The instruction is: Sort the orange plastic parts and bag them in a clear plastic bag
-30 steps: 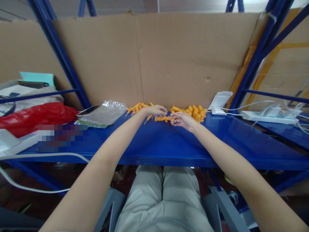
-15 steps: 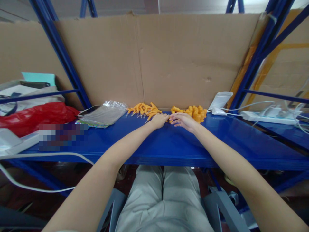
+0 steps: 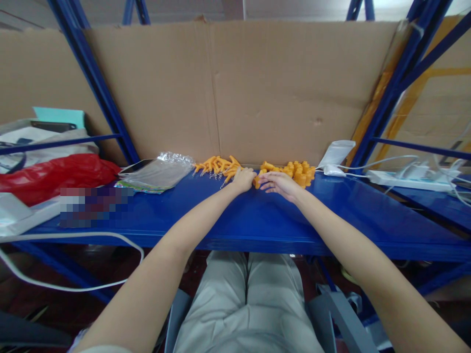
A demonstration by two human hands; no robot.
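Above the blue shelf, my left hand (image 3: 244,180) is closed, its curled fingertips against a small orange plastic piece (image 3: 256,183). On the other side of that piece, my right hand (image 3: 280,184) pinches at it with thumb and index finger, while the other fingers fan out loosely. The exact grip is partly hidden. Just left of my left hand lies a pile of branching orange pieces with small metal chains (image 3: 217,165). A cluster of knobby orange pieces (image 3: 300,171) stands behind and right of my right hand.
A blue metal shelf (image 3: 228,220) carries everything, backed by a tall cardboard sheet (image 3: 257,98). Leftward lie clear plastic bags (image 3: 160,174) and a red bag (image 3: 66,176). On the right are a white packet (image 3: 336,154) and a power strip with cables (image 3: 408,180).
My left hand has shifted slightly and its fingers have drawn back to the left, so more of the orange piece shows between the hands. My right hand has barely moved.
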